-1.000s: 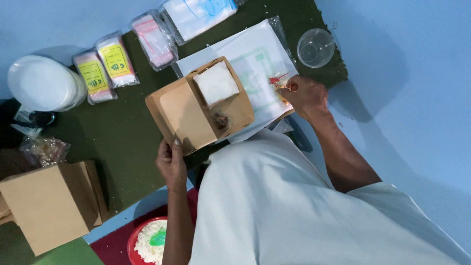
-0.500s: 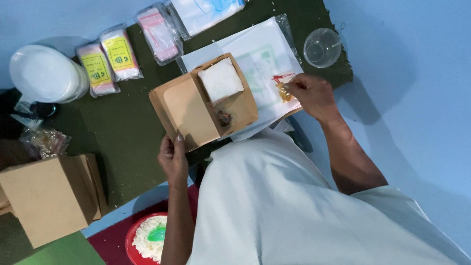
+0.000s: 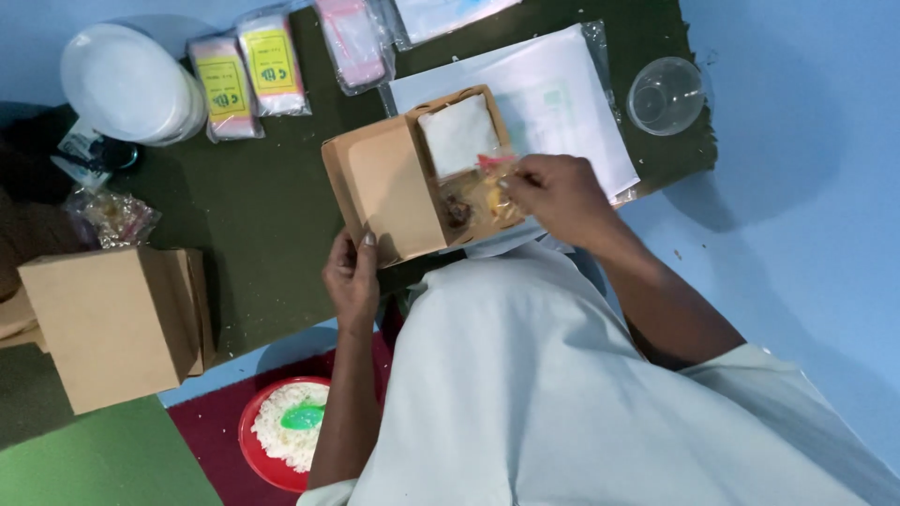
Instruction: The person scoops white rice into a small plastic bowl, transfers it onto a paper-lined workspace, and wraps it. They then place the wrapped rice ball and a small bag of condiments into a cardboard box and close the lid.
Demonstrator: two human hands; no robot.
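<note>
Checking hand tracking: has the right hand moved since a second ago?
Yes. The right hand has come off the white sheet and moved over the open cardboard box, now holding a small clear packet over its food compartment.

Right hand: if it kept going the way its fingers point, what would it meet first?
The right hand points left into the open box. It would likely first meet the small packet at its fingers, then the food beneath; depth is unclear.
</note>
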